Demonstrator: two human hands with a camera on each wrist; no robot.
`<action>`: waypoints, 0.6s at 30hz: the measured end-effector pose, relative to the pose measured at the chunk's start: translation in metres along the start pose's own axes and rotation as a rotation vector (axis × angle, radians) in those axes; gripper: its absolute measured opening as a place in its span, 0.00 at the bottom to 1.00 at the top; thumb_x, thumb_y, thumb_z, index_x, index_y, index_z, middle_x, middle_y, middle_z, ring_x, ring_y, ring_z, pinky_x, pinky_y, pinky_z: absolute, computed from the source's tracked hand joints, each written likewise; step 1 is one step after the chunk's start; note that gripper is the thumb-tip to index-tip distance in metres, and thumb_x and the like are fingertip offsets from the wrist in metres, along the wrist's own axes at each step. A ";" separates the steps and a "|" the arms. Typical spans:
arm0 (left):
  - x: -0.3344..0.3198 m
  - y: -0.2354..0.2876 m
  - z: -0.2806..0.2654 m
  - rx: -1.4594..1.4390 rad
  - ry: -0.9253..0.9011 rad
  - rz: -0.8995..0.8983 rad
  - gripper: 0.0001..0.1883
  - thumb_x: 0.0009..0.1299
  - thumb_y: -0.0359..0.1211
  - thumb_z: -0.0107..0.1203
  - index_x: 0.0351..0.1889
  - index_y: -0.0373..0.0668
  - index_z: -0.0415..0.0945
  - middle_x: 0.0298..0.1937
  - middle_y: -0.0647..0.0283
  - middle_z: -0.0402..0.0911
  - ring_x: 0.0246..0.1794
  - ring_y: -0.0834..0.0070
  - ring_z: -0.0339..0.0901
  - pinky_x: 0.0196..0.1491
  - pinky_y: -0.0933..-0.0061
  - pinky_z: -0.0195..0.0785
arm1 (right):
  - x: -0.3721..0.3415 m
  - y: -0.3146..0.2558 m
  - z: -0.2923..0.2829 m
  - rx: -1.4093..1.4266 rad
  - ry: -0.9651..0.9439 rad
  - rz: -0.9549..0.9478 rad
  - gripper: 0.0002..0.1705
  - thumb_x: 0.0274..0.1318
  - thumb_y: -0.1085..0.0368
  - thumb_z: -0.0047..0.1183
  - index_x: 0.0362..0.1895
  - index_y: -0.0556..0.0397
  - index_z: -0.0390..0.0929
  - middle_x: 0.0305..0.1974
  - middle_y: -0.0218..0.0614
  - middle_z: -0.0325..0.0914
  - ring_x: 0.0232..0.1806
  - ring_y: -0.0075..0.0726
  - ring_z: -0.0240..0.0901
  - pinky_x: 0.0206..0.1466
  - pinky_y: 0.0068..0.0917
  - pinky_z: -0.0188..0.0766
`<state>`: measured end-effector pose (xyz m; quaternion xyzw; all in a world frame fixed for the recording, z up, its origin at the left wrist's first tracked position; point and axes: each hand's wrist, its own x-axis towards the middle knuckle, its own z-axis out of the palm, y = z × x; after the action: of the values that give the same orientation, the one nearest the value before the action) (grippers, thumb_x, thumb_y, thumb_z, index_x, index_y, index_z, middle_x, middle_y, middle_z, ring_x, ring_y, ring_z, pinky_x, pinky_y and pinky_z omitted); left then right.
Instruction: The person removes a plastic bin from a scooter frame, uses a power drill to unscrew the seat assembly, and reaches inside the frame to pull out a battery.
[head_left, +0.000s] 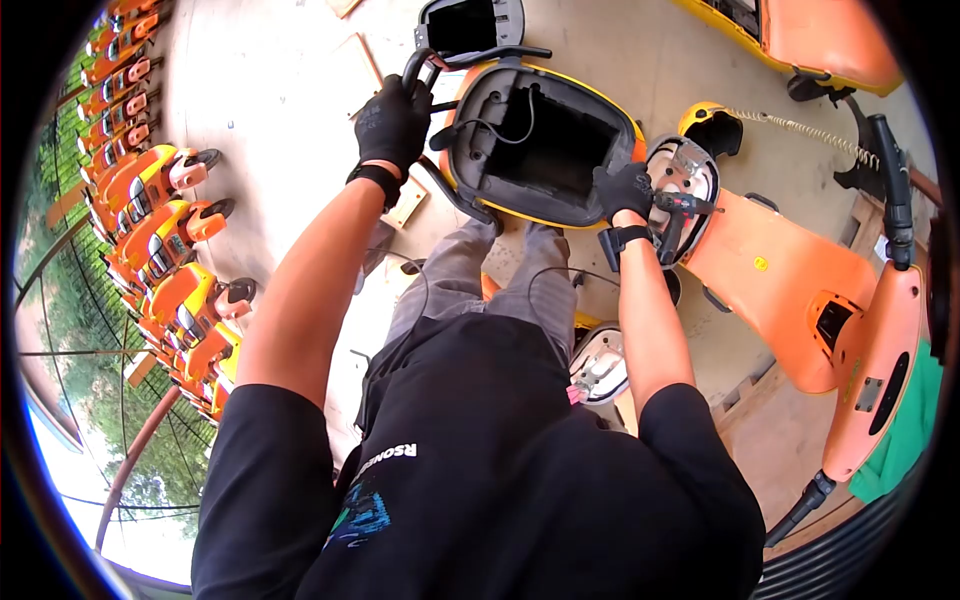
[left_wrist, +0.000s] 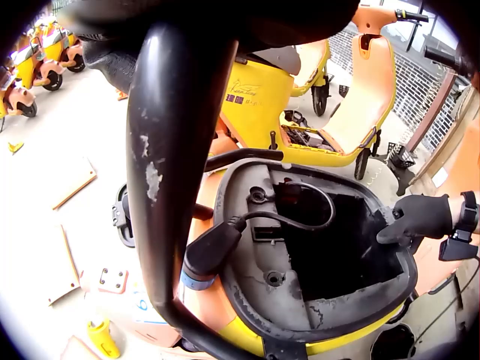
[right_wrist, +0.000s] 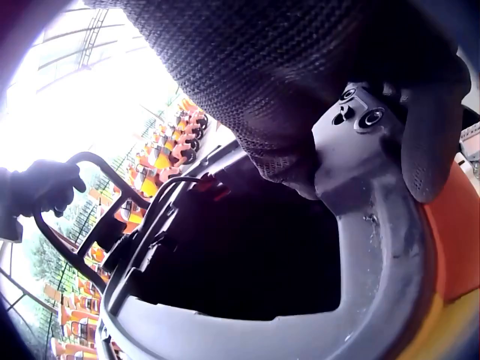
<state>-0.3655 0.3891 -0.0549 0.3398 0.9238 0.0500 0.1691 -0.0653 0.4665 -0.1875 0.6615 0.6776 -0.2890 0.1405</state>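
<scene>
An orange-and-yellow scooter body stands before me, its dark grey storage compartment (head_left: 480, 165) uncovered. My gloved left hand (head_left: 393, 125) grips the scooter's black tubular grab rail (left_wrist: 161, 157), whose paint is scuffed. On the opposite side, my gloved right hand (head_left: 624, 191) holds the compartment's rim (right_wrist: 386, 247), with fingers on both sides of the edge in the right wrist view. A black cable (head_left: 497, 135) loops out over the opening and ends in a thick black connector (left_wrist: 214, 251) with a blue collar. Deep shadow hides the compartment's inside.
A power drill (head_left: 682, 203) lies just right of my right hand, by an orange scooter body (head_left: 770, 270). Ahead on the floor is a grey frame (head_left: 427, 30). Wooden pieces (head_left: 405, 205) lie to the left. Parked scooters (head_left: 180, 225) line the far left.
</scene>
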 end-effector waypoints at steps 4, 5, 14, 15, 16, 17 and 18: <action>-0.001 0.003 -0.001 0.039 0.003 -0.002 0.13 0.63 0.42 0.50 0.35 0.42 0.71 0.28 0.48 0.80 0.32 0.51 0.78 0.37 0.55 0.70 | 0.009 -0.003 -0.010 -0.119 -0.093 -0.073 0.43 0.41 0.41 0.56 0.47 0.70 0.66 0.38 0.58 0.78 0.45 0.54 0.76 0.46 0.41 0.73; -0.002 0.002 -0.002 0.035 0.006 -0.004 0.13 0.63 0.42 0.50 0.35 0.42 0.71 0.28 0.48 0.80 0.32 0.51 0.78 0.37 0.55 0.70 | 0.010 -0.002 -0.008 -0.122 -0.089 -0.076 0.43 0.41 0.41 0.56 0.47 0.70 0.66 0.38 0.58 0.78 0.45 0.54 0.76 0.46 0.41 0.73; -0.003 0.002 -0.004 -0.021 0.000 -0.001 0.15 0.65 0.44 0.50 0.36 0.41 0.73 0.28 0.49 0.79 0.32 0.51 0.78 0.37 0.55 0.69 | 0.009 -0.014 -0.028 -0.229 -0.192 -0.188 0.36 0.45 0.43 0.54 0.44 0.67 0.74 0.39 0.57 0.78 0.45 0.55 0.75 0.48 0.41 0.71; -0.003 0.002 -0.003 -0.020 0.002 0.001 0.14 0.64 0.43 0.51 0.36 0.41 0.73 0.28 0.49 0.79 0.32 0.51 0.78 0.37 0.55 0.69 | 0.013 -0.012 -0.025 -0.229 -0.189 -0.192 0.36 0.45 0.43 0.54 0.44 0.67 0.74 0.39 0.57 0.78 0.45 0.55 0.75 0.48 0.41 0.71; -0.002 0.002 -0.003 -0.037 0.015 0.010 0.14 0.64 0.43 0.51 0.36 0.41 0.72 0.28 0.49 0.79 0.32 0.50 0.78 0.36 0.55 0.69 | 0.018 -0.007 -0.018 -0.238 -0.199 -0.195 0.38 0.44 0.42 0.54 0.44 0.67 0.74 0.41 0.59 0.77 0.45 0.56 0.75 0.49 0.42 0.71; -0.004 0.001 -0.002 -0.036 0.017 0.006 0.14 0.64 0.43 0.51 0.36 0.41 0.72 0.28 0.49 0.79 0.32 0.50 0.78 0.36 0.55 0.69 | 0.018 -0.008 -0.016 -0.248 -0.211 -0.196 0.39 0.44 0.40 0.53 0.44 0.68 0.75 0.42 0.60 0.76 0.46 0.57 0.74 0.49 0.43 0.70; -0.005 0.002 -0.002 -0.034 0.014 0.000 0.14 0.64 0.43 0.51 0.35 0.41 0.72 0.28 0.49 0.79 0.32 0.50 0.77 0.36 0.55 0.68 | 0.017 -0.007 -0.015 -0.258 -0.196 -0.188 0.38 0.45 0.40 0.52 0.42 0.67 0.76 0.43 0.59 0.76 0.47 0.57 0.74 0.50 0.43 0.70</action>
<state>-0.3618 0.3876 -0.0511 0.3366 0.9240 0.0682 0.1683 -0.0712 0.4897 -0.1838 0.5403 0.7511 -0.2744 0.2619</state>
